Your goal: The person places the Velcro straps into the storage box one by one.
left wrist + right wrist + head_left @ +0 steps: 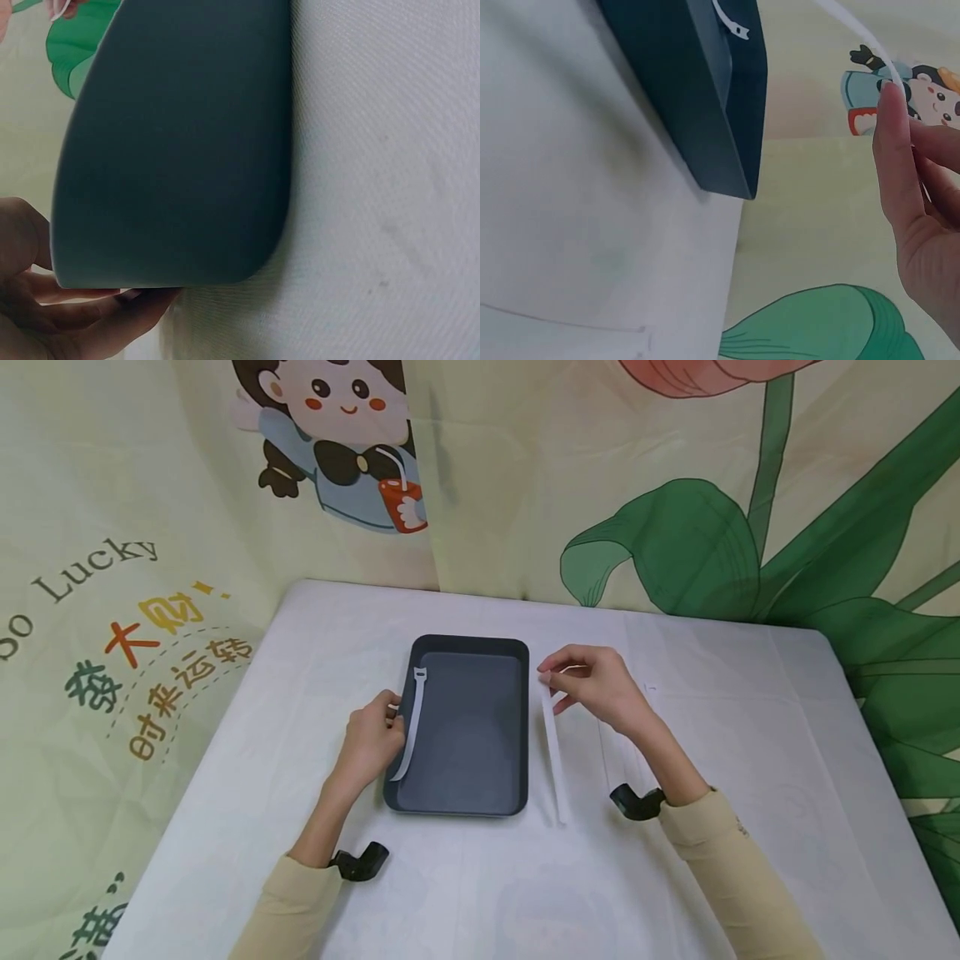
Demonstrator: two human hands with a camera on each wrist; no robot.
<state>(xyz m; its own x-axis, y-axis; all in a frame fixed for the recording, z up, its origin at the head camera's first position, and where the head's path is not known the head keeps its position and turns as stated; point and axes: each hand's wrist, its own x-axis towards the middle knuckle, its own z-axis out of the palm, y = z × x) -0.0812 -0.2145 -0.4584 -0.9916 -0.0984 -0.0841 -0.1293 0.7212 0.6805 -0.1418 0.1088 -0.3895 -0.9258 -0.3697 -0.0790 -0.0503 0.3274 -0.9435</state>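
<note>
- Just right of the tray, right hand [592,681]: grip narrow, fingertips pinching one end of a white strip [554,760]. Strip hangs beside the tray wall, outside it; whether its lower end meets the cloth, cannot tell.
- Risk: a pinch on so little of the end may let the strip slip or twist. Thin and limp by its curve in the right wrist view, it could snag on the tray's rim if carried low.
- Left hand [371,735]: grip holding the left wall of the tray [472,735], fingers bent. An uneven pull there might tip or skid the tray.
- Inside, along that left wall: a slotted strap [413,727], pale, flat, slightly bowed, its squared head with a small opening. A jolt could shift it.
- Tray: dark blue-grey, matte, oblong, rounded corners, upright sides; seems rigid.
- Beneath: bench [465,893] under white woven cloth, faintly creased. Loose cloth could drag with the tray.
- Beyond: printed backdrop [510,485], pale, softly rumpled, with green leaves.
</note>
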